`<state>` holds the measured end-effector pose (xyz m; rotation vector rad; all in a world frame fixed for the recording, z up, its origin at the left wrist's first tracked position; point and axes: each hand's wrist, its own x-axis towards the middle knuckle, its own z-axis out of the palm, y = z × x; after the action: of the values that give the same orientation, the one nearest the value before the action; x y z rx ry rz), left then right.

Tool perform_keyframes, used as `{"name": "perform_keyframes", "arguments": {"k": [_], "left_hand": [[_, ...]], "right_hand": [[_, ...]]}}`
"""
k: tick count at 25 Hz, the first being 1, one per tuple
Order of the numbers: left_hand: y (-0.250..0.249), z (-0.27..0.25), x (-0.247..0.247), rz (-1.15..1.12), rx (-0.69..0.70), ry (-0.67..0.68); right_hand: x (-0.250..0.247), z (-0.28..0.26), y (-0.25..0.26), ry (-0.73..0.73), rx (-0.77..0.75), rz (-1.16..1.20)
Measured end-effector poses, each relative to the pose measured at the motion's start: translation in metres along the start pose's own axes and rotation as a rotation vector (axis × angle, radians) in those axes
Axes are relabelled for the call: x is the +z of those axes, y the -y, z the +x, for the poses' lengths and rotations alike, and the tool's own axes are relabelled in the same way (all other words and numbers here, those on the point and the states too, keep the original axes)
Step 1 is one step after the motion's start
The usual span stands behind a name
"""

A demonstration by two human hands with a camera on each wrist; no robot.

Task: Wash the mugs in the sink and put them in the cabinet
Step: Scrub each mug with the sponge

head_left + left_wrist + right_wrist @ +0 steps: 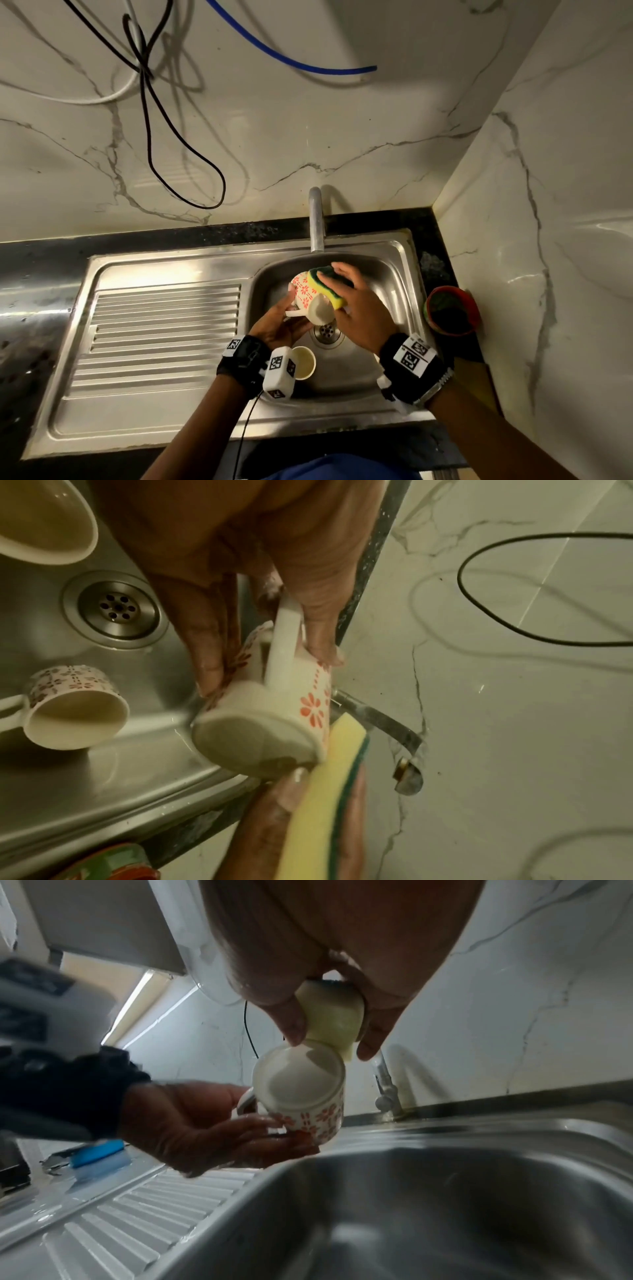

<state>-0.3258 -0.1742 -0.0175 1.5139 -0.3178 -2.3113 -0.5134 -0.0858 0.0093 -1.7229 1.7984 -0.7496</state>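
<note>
My left hand [277, 325] grips a white mug with red flowers [305, 294] over the sink basin [387, 274], tilted with its base toward me. In the left wrist view my fingers [212, 647] lie on both sides of the mug's [274, 723] handle. With my right hand [356, 308] I grip a yellow and green sponge [329, 287] and press it against the mug's side. The right wrist view shows the sponge [329, 1020] pinched just above the mug [301, 1085]. A second mug [305, 363] stands in the basin, and a third patterned mug [75, 710] lies there on its side.
The faucet [317, 222] rises behind the basin, and the drain [327, 334] sits below the held mug. A ribbed drainboard [164, 335] stretches left. A red and green pot [452, 310] stands on the counter at right. Cables [150, 137] hang on the marble wall.
</note>
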Motion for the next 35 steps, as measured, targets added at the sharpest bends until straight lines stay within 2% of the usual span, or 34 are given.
{"name": "perform_keyframes", "arguments": {"k": [3,8,13,16,19,22,25,28,31,33,35], "left_hand": [[0.003,-0.002,0.003,-0.071,-0.039,0.009],[0.01,-0.008,0.007,-0.123,-0.031,0.115],[0.013,-0.011,0.004,-0.113,-0.019,0.097],[0.004,-0.007,0.001,-0.163,0.056,0.073],[-0.013,-0.002,-0.004,-0.196,0.07,0.064],[-0.015,0.0,-0.005,-0.138,0.047,0.075],[-0.008,0.0,-0.003,-0.058,0.038,0.052],[-0.004,-0.004,-0.003,-0.131,0.03,0.12],[-0.005,0.0,-0.004,-0.204,0.041,0.12],[-0.002,0.003,-0.001,-0.165,0.014,0.132],[0.003,0.003,-0.001,-0.144,-0.017,0.161]], "right_hand": [[0.017,-0.017,-0.005,-0.038,-0.042,-0.037],[0.036,-0.033,-0.003,-0.04,-0.118,-0.18],[0.033,-0.017,0.003,0.059,-0.271,-0.273],[0.028,0.0,0.002,0.026,-0.212,-0.267],[0.04,-0.009,-0.003,-0.024,-0.126,-0.239],[0.054,-0.029,-0.002,0.037,-0.228,-0.314],[0.045,-0.016,0.002,0.018,-0.3,-0.375],[0.032,-0.005,-0.005,-0.07,-0.193,-0.344],[0.041,-0.024,-0.01,-0.074,-0.073,-0.286],[0.053,-0.044,-0.006,-0.047,-0.107,-0.303],[0.057,-0.049,-0.001,-0.046,-0.207,-0.34]]}}
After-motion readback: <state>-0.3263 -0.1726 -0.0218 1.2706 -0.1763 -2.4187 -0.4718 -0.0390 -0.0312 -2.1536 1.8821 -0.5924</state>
